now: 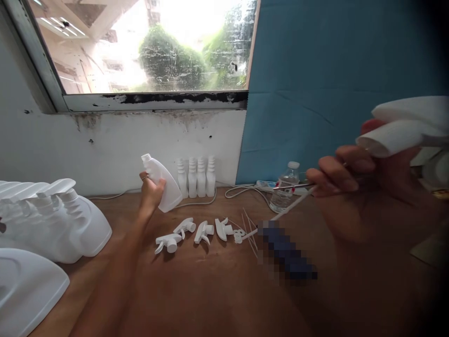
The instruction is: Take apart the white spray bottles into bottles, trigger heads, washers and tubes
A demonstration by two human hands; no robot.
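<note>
My left hand [152, 192] grips a white bottle [165, 185] without a cap, its neck tilted up to the left, near the back of the table. Close to the camera on the right, my right hand [347, 173] is wrapped round a white spray head [393, 135], with a thin metal tool [294, 187] also between its fingers. A pale tube [291, 207] slants down from that hand to the small white rings [239, 236]. Several white spray triggers [204, 232] lie on the brown table [196, 281] between the hands.
Slim white bottles [201, 178] stand against the wall. A clear water bottle [285, 192] is beside white cables [238, 189]. Large white bottles [52, 224] crowd the left side. Thin tubes [249, 229] lie by a pixelated dark blue object [287, 250].
</note>
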